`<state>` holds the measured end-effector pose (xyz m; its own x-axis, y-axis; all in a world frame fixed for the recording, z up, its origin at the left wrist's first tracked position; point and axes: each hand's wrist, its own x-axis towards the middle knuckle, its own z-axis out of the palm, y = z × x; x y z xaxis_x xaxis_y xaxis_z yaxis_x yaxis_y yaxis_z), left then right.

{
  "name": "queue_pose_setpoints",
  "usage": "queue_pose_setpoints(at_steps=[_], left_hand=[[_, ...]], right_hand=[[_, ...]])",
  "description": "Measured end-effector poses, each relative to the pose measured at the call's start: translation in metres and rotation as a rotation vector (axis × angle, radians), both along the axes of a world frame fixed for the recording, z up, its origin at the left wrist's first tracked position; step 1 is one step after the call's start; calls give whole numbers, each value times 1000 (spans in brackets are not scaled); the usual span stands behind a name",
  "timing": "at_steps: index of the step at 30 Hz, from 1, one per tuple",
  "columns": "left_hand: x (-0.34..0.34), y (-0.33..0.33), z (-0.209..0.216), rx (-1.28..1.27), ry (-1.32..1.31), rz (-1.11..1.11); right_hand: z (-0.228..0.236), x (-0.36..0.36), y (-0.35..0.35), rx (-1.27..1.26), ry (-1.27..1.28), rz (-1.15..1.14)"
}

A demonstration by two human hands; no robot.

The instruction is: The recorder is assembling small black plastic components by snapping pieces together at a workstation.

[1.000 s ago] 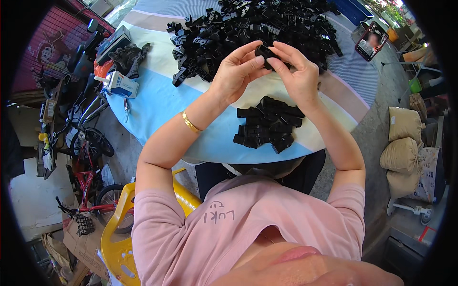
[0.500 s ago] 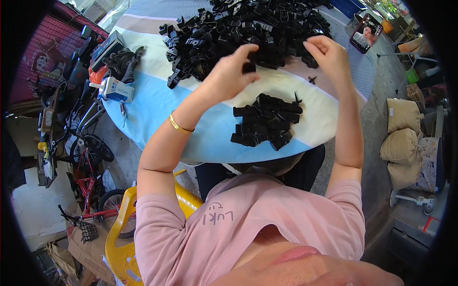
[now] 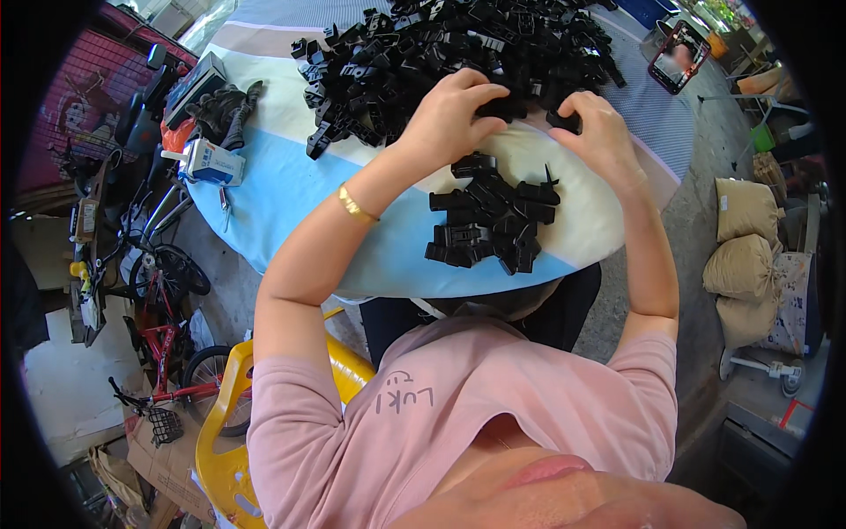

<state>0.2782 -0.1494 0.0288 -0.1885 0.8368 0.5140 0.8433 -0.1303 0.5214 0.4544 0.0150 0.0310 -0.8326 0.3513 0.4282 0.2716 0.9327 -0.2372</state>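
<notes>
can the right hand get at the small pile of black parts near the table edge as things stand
Probably yes. The right hand sits just beyond the small pile of black parts, holding one black piece. Only bare striped cloth lies between them, though its grip is occupied.

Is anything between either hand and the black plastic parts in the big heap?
Nothing visible. The left hand and right hand both rest right at the near edge of the big heap, fingers on black parts.

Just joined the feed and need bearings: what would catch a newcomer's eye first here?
The big heap of black plastic parts across the far side of the striped table cloth. Both hands reach its near edge, left hand and right hand, each gripping a black piece. A smaller pile lies nearer the person.
</notes>
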Motion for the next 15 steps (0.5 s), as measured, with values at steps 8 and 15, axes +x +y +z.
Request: queue_pose_setpoints(at_steps=[8, 15], left_hand=[[4, 6, -12, 48, 289, 40], [-5, -7, -3, 9, 269, 98]], right_hand=[[0, -10, -9, -227, 75, 34], [16, -16, -14, 52, -25, 97]])
